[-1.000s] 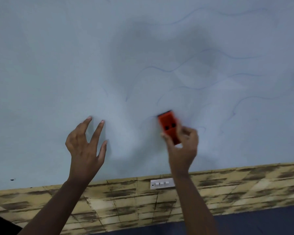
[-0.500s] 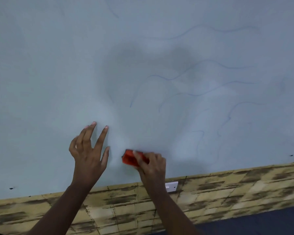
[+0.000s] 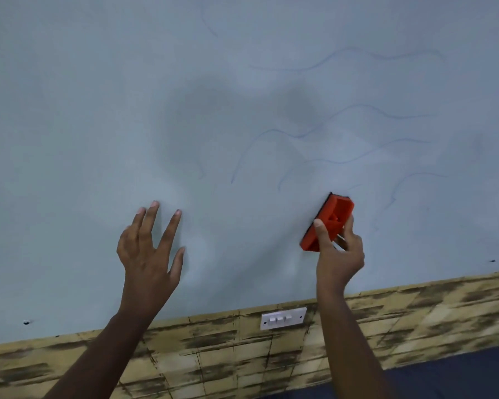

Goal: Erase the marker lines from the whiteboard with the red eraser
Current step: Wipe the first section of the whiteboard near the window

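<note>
Red eraser (image 3: 327, 223) gripped by right hand (image 3: 339, 254) against whiteboard (image 3: 98, 110).

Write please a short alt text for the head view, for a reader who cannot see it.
The right hand grips a red eraser against a whiteboard, just below faint blue wavy marker lines. The left hand is spread open with its fingertips at the board. A white switch plate sits on the patterned wall below.

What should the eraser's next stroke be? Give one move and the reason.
Probably sweep the eraser, held by the right hand, up and right across the whiteboard: faint blue lines remain just above and beside it.
</note>
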Demonstrator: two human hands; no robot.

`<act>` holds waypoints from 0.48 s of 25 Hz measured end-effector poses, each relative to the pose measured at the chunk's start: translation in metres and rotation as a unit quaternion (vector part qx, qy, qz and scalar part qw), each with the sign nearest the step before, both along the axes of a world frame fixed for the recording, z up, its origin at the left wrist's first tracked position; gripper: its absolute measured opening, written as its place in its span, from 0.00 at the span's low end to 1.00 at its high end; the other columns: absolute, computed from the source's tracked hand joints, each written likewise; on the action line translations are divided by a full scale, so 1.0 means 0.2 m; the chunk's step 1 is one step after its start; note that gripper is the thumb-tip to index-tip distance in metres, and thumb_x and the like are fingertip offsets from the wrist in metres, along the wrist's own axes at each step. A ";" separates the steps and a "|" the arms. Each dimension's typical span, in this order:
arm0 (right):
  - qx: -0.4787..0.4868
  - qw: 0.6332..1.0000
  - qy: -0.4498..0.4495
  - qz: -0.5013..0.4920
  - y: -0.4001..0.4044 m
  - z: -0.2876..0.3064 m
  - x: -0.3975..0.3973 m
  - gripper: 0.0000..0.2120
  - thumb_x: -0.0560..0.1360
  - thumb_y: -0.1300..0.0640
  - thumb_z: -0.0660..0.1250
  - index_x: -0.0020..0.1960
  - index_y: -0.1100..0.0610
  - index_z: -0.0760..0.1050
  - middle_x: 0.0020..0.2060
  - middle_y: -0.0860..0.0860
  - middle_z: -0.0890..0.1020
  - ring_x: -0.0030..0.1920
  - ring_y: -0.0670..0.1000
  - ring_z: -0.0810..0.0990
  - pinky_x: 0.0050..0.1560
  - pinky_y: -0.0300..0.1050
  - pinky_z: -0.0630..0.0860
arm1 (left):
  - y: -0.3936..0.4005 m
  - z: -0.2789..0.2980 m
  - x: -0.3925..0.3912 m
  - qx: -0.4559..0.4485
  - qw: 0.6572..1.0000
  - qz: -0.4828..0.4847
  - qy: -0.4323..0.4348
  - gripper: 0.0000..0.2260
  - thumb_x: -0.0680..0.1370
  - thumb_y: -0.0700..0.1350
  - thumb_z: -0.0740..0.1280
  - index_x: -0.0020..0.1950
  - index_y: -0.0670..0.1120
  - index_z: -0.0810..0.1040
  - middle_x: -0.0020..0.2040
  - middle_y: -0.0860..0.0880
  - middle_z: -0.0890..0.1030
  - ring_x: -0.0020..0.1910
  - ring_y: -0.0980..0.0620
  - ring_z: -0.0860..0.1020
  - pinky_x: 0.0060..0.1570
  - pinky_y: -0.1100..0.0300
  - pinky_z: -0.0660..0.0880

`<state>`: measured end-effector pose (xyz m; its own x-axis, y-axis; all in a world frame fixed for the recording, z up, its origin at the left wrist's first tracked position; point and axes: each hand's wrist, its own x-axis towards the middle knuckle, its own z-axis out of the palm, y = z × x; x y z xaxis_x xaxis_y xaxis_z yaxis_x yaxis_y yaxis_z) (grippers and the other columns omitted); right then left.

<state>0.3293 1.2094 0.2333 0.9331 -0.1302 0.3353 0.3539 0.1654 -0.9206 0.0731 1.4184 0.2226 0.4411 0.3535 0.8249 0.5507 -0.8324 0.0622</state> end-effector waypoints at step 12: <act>0.005 0.968 0.252 0.018 0.07 -0.50 -0.20 0.43 0.67 0.28 0.70 0.72 0.56 0.74 0.53 0.54 0.82 0.54 0.60 0.83 0.57 0.60 0.81 | 0.02 0.04 -0.02 0.017 1.000 -0.022 -0.015 0.28 0.81 0.48 0.69 0.81 0.48 0.71 0.84 0.41 0.64 0.82 0.38 0.63 0.74 0.38 0.62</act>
